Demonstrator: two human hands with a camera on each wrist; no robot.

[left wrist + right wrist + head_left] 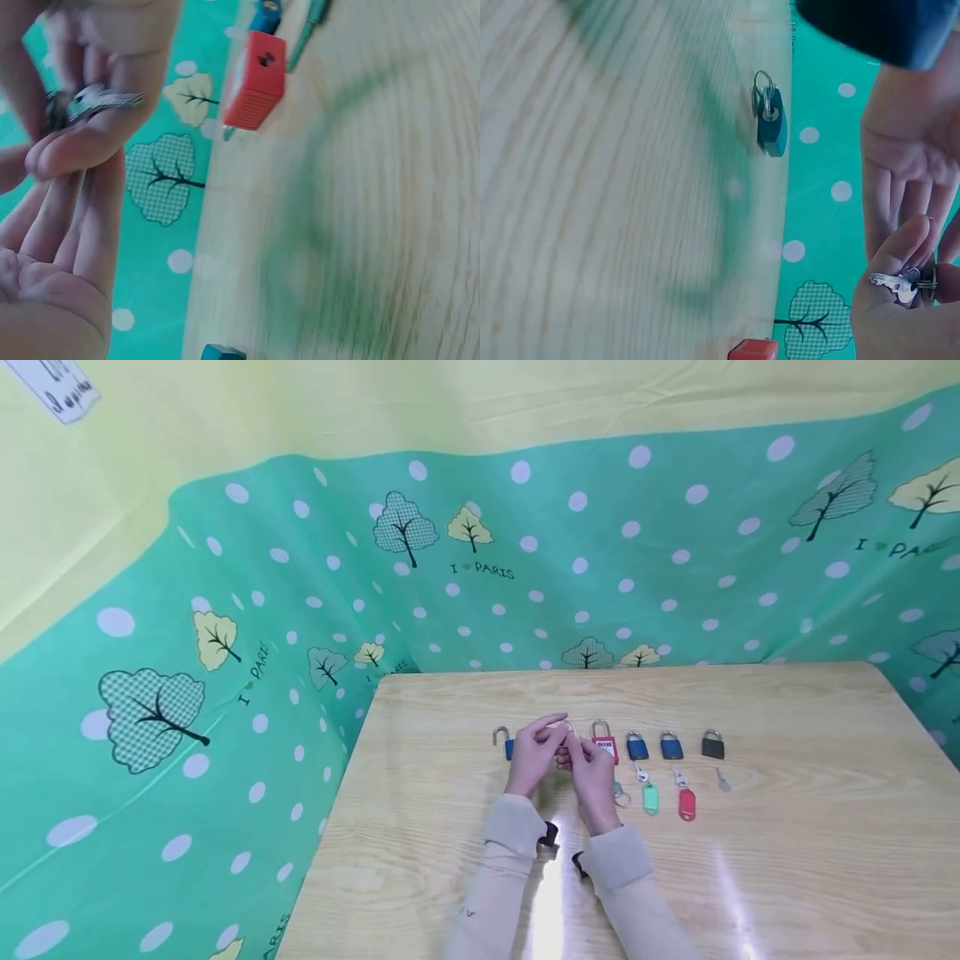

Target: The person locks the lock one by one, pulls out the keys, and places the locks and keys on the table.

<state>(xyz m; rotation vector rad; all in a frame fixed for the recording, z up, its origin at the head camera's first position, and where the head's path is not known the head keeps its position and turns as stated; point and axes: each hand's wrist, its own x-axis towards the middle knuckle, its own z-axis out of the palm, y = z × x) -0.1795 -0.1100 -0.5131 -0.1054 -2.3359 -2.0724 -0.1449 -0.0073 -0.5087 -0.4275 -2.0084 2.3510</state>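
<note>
My two hands meet over the row of padlocks in the head view. Between them the thin curved shackle of a padlock [572, 725] sticks up; the fingers hide its body. The left hand [531, 753] pinches at the padlock from the left, its longer fingers stretched out in the left wrist view. From the other side, the right hand [592, 774] grips with thumb and fingers around a silver key [891, 283] on a ring. Left of them lies a blue padlock [509, 749] with its shackle open, a key and ring at its keyhole in the right wrist view.
Right of the hands lie a red padlock [604, 748], two blue padlocks and a black padlock [713, 746]. Nearer are a key with a green tag [651, 799], another with a red tag [687, 804] and a small key [723, 781]. A green curtain [525, 593] stands behind.
</note>
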